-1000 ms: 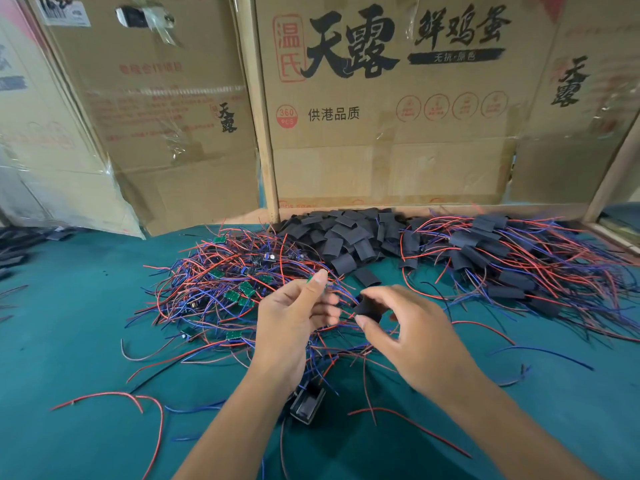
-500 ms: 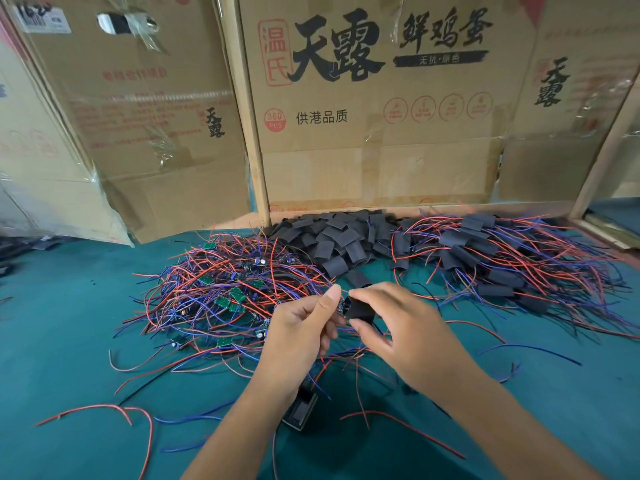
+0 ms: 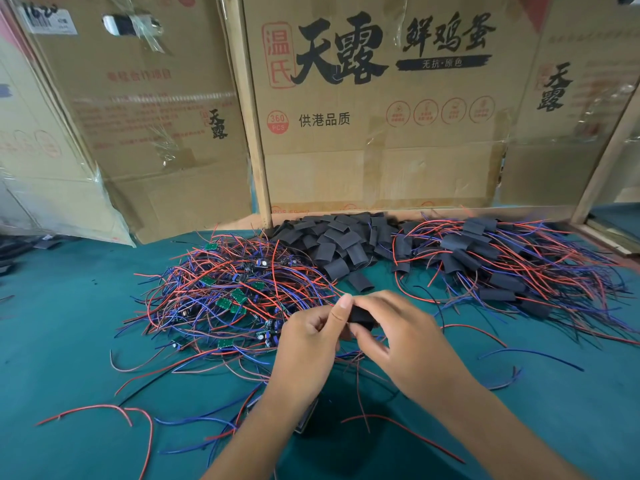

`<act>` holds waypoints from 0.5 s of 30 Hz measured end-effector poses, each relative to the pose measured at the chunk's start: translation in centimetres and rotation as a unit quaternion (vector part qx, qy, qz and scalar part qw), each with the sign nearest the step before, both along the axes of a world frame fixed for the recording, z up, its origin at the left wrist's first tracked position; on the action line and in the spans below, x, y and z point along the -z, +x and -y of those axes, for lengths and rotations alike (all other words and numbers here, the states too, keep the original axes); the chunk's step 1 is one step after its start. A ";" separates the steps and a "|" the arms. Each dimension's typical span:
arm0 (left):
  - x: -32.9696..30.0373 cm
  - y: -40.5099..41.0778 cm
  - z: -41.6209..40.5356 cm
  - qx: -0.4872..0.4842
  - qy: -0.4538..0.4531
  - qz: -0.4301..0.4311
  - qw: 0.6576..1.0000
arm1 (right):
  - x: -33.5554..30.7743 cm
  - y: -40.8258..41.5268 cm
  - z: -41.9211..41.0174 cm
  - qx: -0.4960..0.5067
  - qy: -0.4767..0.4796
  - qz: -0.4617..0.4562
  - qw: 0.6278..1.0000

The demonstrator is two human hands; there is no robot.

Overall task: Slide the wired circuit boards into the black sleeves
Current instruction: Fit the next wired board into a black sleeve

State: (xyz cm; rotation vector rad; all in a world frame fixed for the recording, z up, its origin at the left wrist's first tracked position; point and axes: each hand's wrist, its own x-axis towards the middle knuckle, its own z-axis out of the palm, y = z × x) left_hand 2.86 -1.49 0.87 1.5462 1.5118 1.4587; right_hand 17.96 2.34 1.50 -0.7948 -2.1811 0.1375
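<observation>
A black sleeve (image 3: 360,315) is pinched between the thumb and fingers of my right hand (image 3: 408,337) above the green table. My left hand (image 3: 311,337) meets it from the left, its thumb up against the sleeve's end; the board it holds is hidden between the fingers, with red and blue wires trailing below. To the left lies a tangle of wired green circuit boards (image 3: 228,299). Behind my hands sits a heap of empty black sleeves (image 3: 339,240). At the right lies a pile of sleeved boards with wires (image 3: 502,268).
Cardboard boxes (image 3: 381,116) stand as a wall along the table's far edge. Loose red and blue wires (image 3: 114,410) lie on the green table cover (image 3: 69,341) near the front left. A small dark object (image 3: 306,422) lies under my left forearm.
My hands have come together: the left hand closed the gap to the sleeve held in the right hand, and its thumb now touches the sleeve's end. The view shifted slightly.
</observation>
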 end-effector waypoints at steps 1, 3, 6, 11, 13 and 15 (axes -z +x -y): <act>0.0 0.0 0.1 0.003 0.002 -0.007 1.000 | 0.0 0.0 -0.1 -0.004 -0.004 -0.001 1.000; -0.1 -0.1 0.2 0.011 -0.013 0.017 1.000 | 0.0 0.1 -0.2 -0.008 -0.007 -0.002 1.000; -0.1 -0.4 -0.1 0.004 -0.073 0.083 0.994 | -0.1 0.3 -0.4 -0.015 0.001 -0.004 1.000; -0.3 -0.4 0.0 0.037 -0.112 0.227 0.967 | -0.3 0.5 -0.5 -0.022 0.013 -0.010 1.000; -0.4 -0.4 0.1 0.050 -0.116 0.246 0.961 | -0.3 0.5 -0.5 -0.023 0.019 -0.010 1.000; -0.4 -0.4 0.1 0.054 -0.119 0.249 0.960 | -0.4 0.5 -0.4 -0.024 0.021 -0.006 0.999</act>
